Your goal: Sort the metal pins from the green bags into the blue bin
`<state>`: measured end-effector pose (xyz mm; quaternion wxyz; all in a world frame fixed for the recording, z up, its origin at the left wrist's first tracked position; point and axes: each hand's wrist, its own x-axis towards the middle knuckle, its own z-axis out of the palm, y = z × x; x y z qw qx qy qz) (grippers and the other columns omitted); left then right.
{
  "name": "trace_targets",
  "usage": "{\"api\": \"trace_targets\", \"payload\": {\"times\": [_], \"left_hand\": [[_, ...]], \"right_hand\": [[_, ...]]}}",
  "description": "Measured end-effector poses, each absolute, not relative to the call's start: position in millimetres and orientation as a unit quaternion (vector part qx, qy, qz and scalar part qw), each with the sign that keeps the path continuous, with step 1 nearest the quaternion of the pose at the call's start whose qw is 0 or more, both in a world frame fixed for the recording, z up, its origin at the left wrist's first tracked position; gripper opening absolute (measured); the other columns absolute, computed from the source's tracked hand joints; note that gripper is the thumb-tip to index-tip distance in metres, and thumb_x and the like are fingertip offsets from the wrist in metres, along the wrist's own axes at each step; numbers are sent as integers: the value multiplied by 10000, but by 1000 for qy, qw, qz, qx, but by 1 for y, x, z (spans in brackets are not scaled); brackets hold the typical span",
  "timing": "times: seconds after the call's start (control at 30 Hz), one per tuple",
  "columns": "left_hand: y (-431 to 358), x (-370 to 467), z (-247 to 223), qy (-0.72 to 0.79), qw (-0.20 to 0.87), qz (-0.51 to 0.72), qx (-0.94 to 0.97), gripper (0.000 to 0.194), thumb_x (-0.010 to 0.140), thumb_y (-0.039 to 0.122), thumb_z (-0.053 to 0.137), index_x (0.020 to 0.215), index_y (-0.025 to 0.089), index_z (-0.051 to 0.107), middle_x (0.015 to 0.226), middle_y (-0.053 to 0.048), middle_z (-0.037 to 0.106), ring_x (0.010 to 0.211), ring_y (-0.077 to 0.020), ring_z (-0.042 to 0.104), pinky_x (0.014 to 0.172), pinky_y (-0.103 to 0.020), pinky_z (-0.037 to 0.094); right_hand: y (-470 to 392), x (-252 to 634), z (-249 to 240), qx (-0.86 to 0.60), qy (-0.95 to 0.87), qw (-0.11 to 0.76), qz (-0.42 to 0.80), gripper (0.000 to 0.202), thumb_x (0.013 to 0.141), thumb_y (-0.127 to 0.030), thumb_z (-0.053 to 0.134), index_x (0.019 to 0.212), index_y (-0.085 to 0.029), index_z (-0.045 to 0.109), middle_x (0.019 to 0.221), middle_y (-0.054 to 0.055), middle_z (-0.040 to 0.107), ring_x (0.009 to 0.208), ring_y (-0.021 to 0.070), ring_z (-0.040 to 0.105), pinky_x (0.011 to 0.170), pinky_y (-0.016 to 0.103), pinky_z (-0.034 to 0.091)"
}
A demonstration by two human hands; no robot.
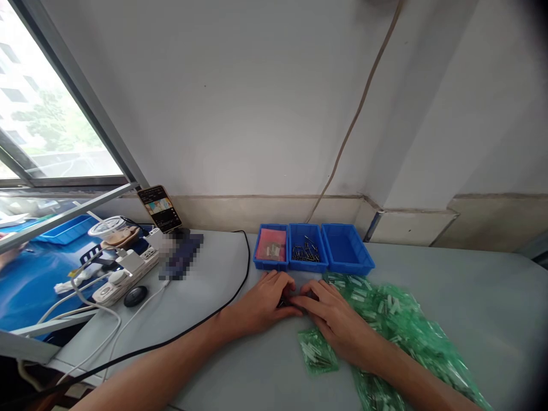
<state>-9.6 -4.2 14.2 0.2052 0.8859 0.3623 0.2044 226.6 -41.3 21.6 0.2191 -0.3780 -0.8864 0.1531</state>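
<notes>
Two hands meet over the bench (222, 365), near the blue bins.

The bench carries a big spread of green bags (398, 314) at right; one small bag (317, 351) lies nearer, beside the right hand (336, 319). At the far side stand three bins in a row: left bin (257, 264) with pink packet (273, 240), middle bin (308, 266) with screws (306, 250), right bin (347, 248). The left hand (268, 302) has fingers curled around something small and dark (282, 302); for the right grip, I cannot tell.

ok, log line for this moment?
left hand, right hand: close together at small dark item | thin metal pieces: in middle blue plastic bin
</notes>
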Motion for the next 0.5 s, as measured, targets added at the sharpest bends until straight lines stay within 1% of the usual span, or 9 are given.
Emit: {"api": "trace_targets", "payload": {"times": [0.07,0.27,0.37,0.5], "left_hand": [[-4,-10,14,358,206,206,887,340,990,435,753,1111,218,522,1065,-22,630,981,-212,569,882,-324,458],[-4,-10,14,357,208,206,887,329,990,420,755,1102,217,521,1071,-24,629,978,-211,573,882,-328,466],[-4,-10,13,355,200,210,889,332,988,415,758,1108,215,522,1086,-30,628,984,-209,574,882,-328,470],[-4,-11,12,348,189,207,895,329,987,400,763,1122,211,530,1108,-39,629,1011,-214,576,892,-329,474]], "right_hand": [[-41,227,21,-380,-887,219,146,391,1051,-74,504,1284,-290,731,1160,91,675,1057,282,615,912,454,542],[-41,226,21,-378,-890,222,126,350,1041,-65,516,1212,-274,740,1130,88,679,1025,280,621,892,452,540],[-40,227,19,-377,-887,242,114,321,1020,-37,528,1132,-253,737,1115,87,670,1020,274,620,869,422,532],[-38,229,13,-398,-878,251,84,298,1004,-3,469,939,-207,677,1061,93,647,975,266,608,812,393,506]]}}
